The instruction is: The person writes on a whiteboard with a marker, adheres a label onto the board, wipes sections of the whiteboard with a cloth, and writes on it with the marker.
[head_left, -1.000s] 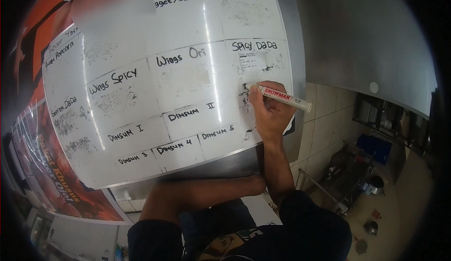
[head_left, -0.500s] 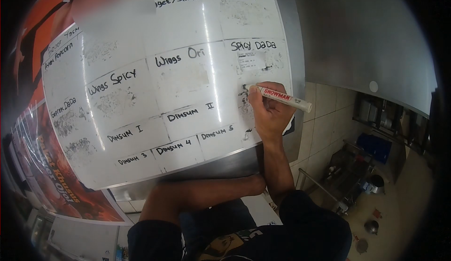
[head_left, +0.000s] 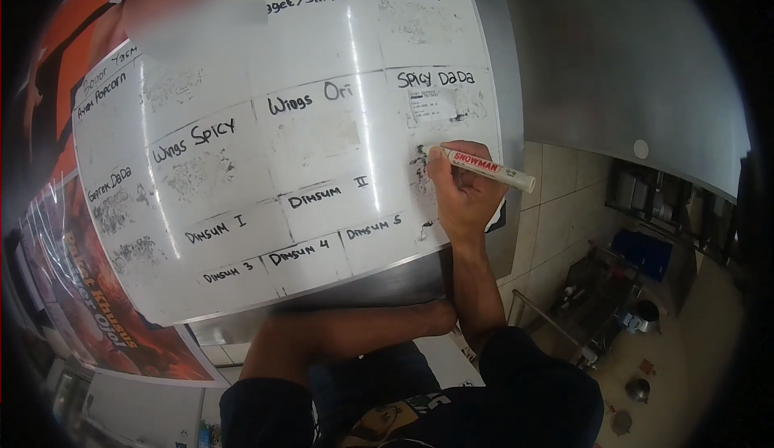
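Note:
My right hand [head_left: 468, 190] is closed around a white marker [head_left: 488, 166] with red SNOWMAN lettering. The marker's tip meets the whiteboard [head_left: 322, 53] near dark smudges, below the words Spicy DaDa and a small printed label [head_left: 433, 105]. Across my body lies my left forearm, and my left hand [head_left: 439, 317] is by my right elbow, its fingers hidden from view. Black handwritten headings such as Wings Ori and Dimsum II fill the ruled boxes of the board.
An orange and red poster [head_left: 121, 311] hangs left of the board. To the right are a grey metal panel [head_left: 637, 69] and a tiled wall [head_left: 556, 182]. Lower right, a blue container [head_left: 641, 253] and metal pots [head_left: 642, 317] stand over the floor.

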{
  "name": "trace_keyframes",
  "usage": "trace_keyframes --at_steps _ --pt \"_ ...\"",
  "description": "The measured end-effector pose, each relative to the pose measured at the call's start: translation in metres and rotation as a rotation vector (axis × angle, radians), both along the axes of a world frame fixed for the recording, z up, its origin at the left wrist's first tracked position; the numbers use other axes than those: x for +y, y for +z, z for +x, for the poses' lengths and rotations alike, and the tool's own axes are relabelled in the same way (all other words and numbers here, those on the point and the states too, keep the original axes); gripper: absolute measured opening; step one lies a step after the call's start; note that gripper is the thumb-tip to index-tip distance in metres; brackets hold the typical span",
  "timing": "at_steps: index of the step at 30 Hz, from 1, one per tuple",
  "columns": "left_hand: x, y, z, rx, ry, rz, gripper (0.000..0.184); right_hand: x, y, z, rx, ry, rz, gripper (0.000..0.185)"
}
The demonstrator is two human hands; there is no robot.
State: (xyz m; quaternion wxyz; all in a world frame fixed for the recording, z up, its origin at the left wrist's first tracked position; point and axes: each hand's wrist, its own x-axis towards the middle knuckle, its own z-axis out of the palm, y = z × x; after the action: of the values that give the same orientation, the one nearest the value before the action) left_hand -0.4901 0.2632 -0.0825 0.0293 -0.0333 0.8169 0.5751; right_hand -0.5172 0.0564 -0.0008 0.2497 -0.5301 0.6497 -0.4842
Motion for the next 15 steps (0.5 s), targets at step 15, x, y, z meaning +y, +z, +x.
trace_keyframes --at_steps 15 --pt "-0.0008 0.0025 0.0014 0.011 -0.023 -0.077 0.021 0.0008 -0.0050 -0.0027 0.014 -0.009 -0.006 0.011"
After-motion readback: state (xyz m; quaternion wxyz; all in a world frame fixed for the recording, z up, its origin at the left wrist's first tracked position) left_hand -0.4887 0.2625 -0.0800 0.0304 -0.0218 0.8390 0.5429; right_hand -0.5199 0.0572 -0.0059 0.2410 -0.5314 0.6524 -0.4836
